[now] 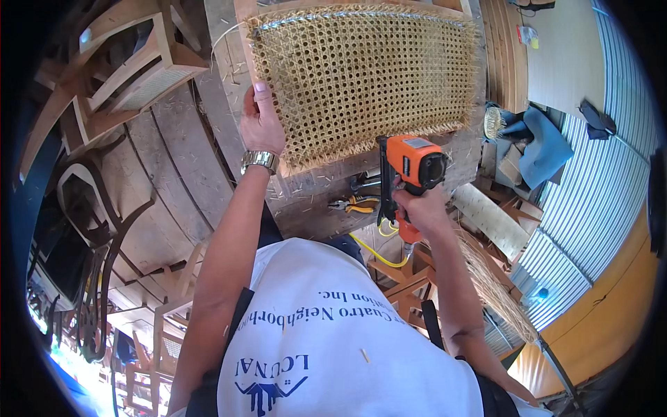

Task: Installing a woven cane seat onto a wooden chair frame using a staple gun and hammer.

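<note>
A woven cane sheet [368,76] with frayed edges lies over a wooden frame [245,15] on the workbench. My left hand [263,124] grips the frame's left side, thumb on top; the other fingers are partly hidden. My right hand [422,208] is closed around the handle of an orange and black pneumatic stapler [415,158]. The stapler's nose meets the cane's near edge, right of the middle; whether it touches the wood, I cannot tell. A yellow air hose [382,256] runs from the handle's base.
Pliers with yellow handles [361,204] lie on the bench near my body, beside a hammer [364,184]. Wooden chair frames [132,62] stand at the left. At the right are a blue piece [545,147], a wooden board [490,219] and a bundle of cane strands [497,281].
</note>
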`<state>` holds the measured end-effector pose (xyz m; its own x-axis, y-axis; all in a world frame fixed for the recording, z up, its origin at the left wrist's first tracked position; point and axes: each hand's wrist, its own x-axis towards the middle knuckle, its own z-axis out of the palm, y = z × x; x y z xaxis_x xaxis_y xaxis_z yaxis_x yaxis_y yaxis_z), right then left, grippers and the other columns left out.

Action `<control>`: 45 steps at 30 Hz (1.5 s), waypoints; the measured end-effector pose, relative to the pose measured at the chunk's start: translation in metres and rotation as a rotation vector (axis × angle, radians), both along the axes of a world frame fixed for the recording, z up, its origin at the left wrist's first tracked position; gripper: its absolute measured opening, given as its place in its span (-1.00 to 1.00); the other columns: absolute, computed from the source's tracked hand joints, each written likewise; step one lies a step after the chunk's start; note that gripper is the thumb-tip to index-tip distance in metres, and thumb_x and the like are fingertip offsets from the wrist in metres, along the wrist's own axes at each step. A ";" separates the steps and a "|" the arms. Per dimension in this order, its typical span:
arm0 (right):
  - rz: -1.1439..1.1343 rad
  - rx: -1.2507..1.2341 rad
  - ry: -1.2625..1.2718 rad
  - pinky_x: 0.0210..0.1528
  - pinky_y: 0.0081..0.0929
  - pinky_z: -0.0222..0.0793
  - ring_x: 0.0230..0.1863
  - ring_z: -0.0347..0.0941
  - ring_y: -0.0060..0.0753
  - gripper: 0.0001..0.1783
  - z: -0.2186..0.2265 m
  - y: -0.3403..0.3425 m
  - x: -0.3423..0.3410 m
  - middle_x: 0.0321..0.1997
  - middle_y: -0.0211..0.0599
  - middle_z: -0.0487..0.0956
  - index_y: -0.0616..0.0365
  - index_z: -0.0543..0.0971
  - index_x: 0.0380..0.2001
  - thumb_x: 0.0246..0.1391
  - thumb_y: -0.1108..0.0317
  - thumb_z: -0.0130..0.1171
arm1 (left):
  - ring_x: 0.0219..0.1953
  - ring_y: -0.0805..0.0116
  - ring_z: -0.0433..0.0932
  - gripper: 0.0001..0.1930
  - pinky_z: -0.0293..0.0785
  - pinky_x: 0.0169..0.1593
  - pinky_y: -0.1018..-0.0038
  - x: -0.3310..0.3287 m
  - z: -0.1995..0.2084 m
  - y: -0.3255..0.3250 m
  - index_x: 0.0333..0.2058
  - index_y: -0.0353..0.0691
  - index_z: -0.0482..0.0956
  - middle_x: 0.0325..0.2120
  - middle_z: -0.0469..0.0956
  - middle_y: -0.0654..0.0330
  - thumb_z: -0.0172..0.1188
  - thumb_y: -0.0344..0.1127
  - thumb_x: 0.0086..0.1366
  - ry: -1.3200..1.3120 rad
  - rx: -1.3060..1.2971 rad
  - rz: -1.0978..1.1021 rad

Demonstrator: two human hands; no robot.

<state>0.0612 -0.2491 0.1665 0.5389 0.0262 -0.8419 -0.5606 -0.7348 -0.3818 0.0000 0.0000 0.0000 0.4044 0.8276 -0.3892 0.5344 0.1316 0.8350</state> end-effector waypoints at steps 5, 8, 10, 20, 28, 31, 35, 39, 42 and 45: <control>0.046 0.007 -0.034 -0.60 -0.53 0.28 -0.67 0.37 -0.59 -0.80 0.004 -0.003 0.002 -0.61 -0.45 0.45 0.17 0.50 -0.29 -0.05 0.56 0.17 | -0.32 0.09 0.60 -0.22 0.45 -0.22 0.23 -0.003 -0.001 0.001 0.06 -0.32 0.49 -0.37 0.63 -0.08 -0.15 0.38 0.33 0.029 0.014 0.001; -0.002 0.046 -0.006 -0.61 -0.57 0.27 -0.66 0.37 -0.62 -0.72 0.008 -0.005 0.004 -0.59 -0.45 0.45 0.16 0.50 -0.22 -0.06 0.58 0.21 | -0.32 0.06 0.60 -0.21 0.45 -0.21 0.21 0.002 0.011 0.000 0.06 -0.32 0.49 -0.37 0.62 -0.10 -0.17 0.37 0.33 0.042 -0.025 -0.026; 0.046 0.007 -0.043 -0.61 -0.56 0.26 -0.66 0.37 -0.62 -0.70 0.016 -0.002 0.002 -0.61 -0.47 0.45 0.15 0.52 -0.18 -0.05 0.57 0.22 | -0.32 0.04 0.59 -0.20 0.45 -0.22 0.21 0.000 0.007 0.002 0.08 -0.34 0.48 -0.38 0.62 -0.11 -0.17 0.38 0.33 0.037 -0.045 -0.032; 0.100 -0.067 -0.023 -0.59 -0.53 0.28 -0.65 0.38 -0.61 -0.74 0.010 0.006 0.003 -0.63 -0.46 0.45 0.15 0.53 -0.23 -0.05 0.55 0.22 | -0.35 0.15 0.60 -0.18 0.47 -0.25 0.26 0.000 0.001 0.000 0.09 -0.33 0.47 -0.40 0.64 -0.07 -0.12 0.40 0.30 -0.023 -0.010 0.004; 0.257 -0.020 -0.122 -0.50 -0.43 0.36 -0.60 0.43 -0.53 -0.74 0.008 -0.004 0.002 -0.59 -0.35 0.52 0.18 0.57 -0.19 -0.02 0.49 0.21 | -0.37 0.08 0.60 -0.15 0.46 -0.26 0.22 -0.001 -0.005 0.000 0.08 -0.33 0.48 -0.45 0.62 -0.08 -0.17 0.43 0.30 0.005 0.026 0.018; -0.003 0.004 -0.068 -0.61 -0.53 0.29 -0.66 0.38 -0.63 -0.72 0.025 -0.006 0.004 -0.60 -0.44 0.50 0.19 0.55 -0.17 -0.01 0.60 0.20 | -0.42 0.10 0.59 -0.17 0.44 -0.30 0.20 -0.002 0.000 -0.001 0.07 -0.33 0.48 -0.51 0.61 -0.05 -0.17 0.42 0.30 0.000 -0.007 -0.002; 0.057 -0.036 -0.038 -0.56 -0.55 0.30 -0.63 0.39 -0.60 -0.68 0.021 -0.016 0.017 -0.63 -0.48 0.45 0.14 0.52 -0.15 -0.04 0.53 0.24 | -0.41 0.12 0.59 -0.19 0.44 -0.30 0.21 0.001 0.006 0.001 0.07 -0.34 0.48 -0.50 0.61 -0.03 -0.18 0.39 0.33 0.016 -0.019 -0.011; 0.049 -0.024 -0.044 -0.56 -0.55 0.31 -0.62 0.39 -0.61 -0.69 0.019 -0.016 0.020 -0.62 -0.47 0.45 0.15 0.52 -0.16 -0.04 0.53 0.25 | -0.29 0.08 0.59 -0.20 0.46 -0.19 0.25 0.000 0.001 0.000 0.07 -0.34 0.48 -0.36 0.62 -0.08 -0.18 0.37 0.34 -0.009 0.035 0.001; 0.070 -0.011 -0.056 -0.55 -0.55 0.31 -0.62 0.39 -0.61 -0.68 0.016 -0.019 0.020 -0.61 -0.48 0.45 0.15 0.51 -0.16 -0.05 0.53 0.25 | -0.25 0.08 0.59 -0.21 0.46 -0.15 0.27 -0.001 0.001 0.000 0.08 -0.34 0.48 -0.31 0.63 -0.08 -0.18 0.36 0.35 -0.005 -0.001 -0.008; 0.071 -0.023 -0.079 -0.57 -0.55 0.31 -0.63 0.39 -0.62 -0.67 0.016 -0.022 0.019 -0.62 -0.48 0.45 0.15 0.50 -0.16 -0.05 0.54 0.24 | -0.14 0.10 0.56 -0.22 0.42 -0.03 0.30 0.000 0.006 0.000 0.07 -0.38 0.48 -0.21 0.61 -0.07 -0.19 0.33 0.38 0.003 -0.052 -0.009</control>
<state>0.0806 -0.2715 0.1827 0.6009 0.0481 -0.7979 -0.4755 -0.7808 -0.4052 -0.0004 -0.0001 0.0059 0.4107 0.8026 -0.4325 0.5382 0.1694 0.8256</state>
